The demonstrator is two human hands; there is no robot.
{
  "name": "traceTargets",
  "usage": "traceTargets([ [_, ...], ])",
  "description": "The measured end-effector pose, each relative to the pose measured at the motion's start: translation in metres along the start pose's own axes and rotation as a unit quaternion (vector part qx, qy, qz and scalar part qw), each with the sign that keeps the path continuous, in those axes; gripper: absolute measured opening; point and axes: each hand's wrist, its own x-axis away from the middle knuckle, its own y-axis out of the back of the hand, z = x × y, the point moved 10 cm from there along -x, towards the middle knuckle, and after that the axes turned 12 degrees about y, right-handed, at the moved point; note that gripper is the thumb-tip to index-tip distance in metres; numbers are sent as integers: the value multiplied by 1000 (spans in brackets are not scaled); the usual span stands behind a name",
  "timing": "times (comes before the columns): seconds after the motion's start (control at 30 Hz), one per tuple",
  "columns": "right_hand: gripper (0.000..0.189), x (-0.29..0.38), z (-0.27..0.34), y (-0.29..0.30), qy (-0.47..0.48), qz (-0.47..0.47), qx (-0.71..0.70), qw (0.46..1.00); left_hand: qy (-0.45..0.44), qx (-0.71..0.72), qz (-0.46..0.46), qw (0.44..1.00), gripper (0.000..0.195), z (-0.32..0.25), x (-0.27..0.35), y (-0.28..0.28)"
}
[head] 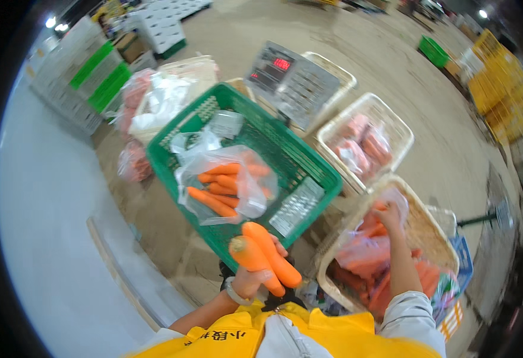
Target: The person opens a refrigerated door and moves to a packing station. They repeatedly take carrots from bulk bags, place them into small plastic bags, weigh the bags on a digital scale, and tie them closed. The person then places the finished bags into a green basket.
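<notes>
My left hand (249, 281) holds two large carrots (271, 254) side by side, just above the near edge of a green plastic crate (284, 145). Inside that crate an opened clear plastic bag (255, 197) contains several carrots (220, 179). On the right, my right hand (391, 218) reaches into a white plastic basket (427, 219) of bagged carrots. Its fingers touch an orange carrot (380, 206) by the mouth of a thin plastic bag (398, 201); blur hides how firmly they close.
Beyond the crate stands a digital scale display (293, 83) with lit red digits. Another white basket (366, 100) contains bagged carrots. White plastic bags (165, 100) overhang a basket at left. A pale-blue surface (51, 215) borders the left side; yellow crates (503, 85) stand far right.
</notes>
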Motion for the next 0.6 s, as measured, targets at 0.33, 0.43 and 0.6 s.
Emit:
traceTargets([
  [0.33, 53, 104, 141, 157, 257, -167, -498, 811, -24, -60, 126, 990, 76, -46, -19, -47],
  [0.43, 45, 118, 205, 168, 276, -144, -620, 721, 32, 11, 164, 986, 72, -56, -37, -72],
  [0.6, 44, 165, 326, 25, 133, 64, -620, 771, 151, 91, 147, 973, 51, -57, -55, -79],
])
